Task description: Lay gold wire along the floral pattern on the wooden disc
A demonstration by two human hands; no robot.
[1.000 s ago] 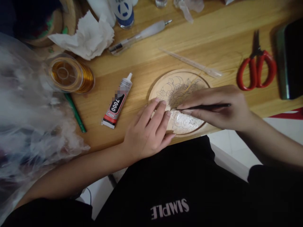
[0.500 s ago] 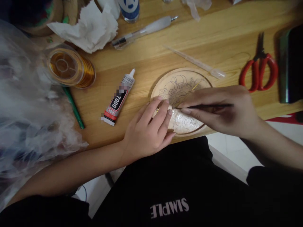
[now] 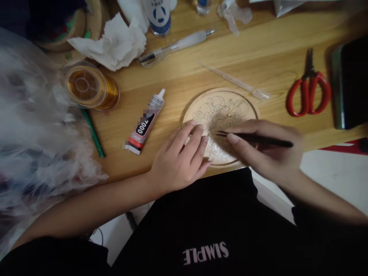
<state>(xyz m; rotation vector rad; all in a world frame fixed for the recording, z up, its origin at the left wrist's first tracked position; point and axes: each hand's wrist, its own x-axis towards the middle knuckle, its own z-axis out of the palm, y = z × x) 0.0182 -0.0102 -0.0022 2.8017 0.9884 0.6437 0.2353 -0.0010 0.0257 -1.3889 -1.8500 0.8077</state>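
Observation:
A round wooden plate with a floral line drawing lies at the table's front edge. My left hand rests on its left side, fingers stretched out and lying flat. In my right hand are black tweezers, held between thumb and fingers, with their tips over the middle of the plate. The tips look slightly apart, and I cannot tell whether anything is between them. A short bit of gold wire shows on the drawing, above the tweezers. My right hand covers the plate's lower right part.
A glue tube, a spool of gold wire and a green pencil lie to the left. Behind are crumpled tissue, a pen and a pipette. Red-handled pliers and a phone lie right.
My right hand has drawn back a little to the right and down, and the tweezers show more fully. My left hand stays on the plate. The view has shifted slightly.

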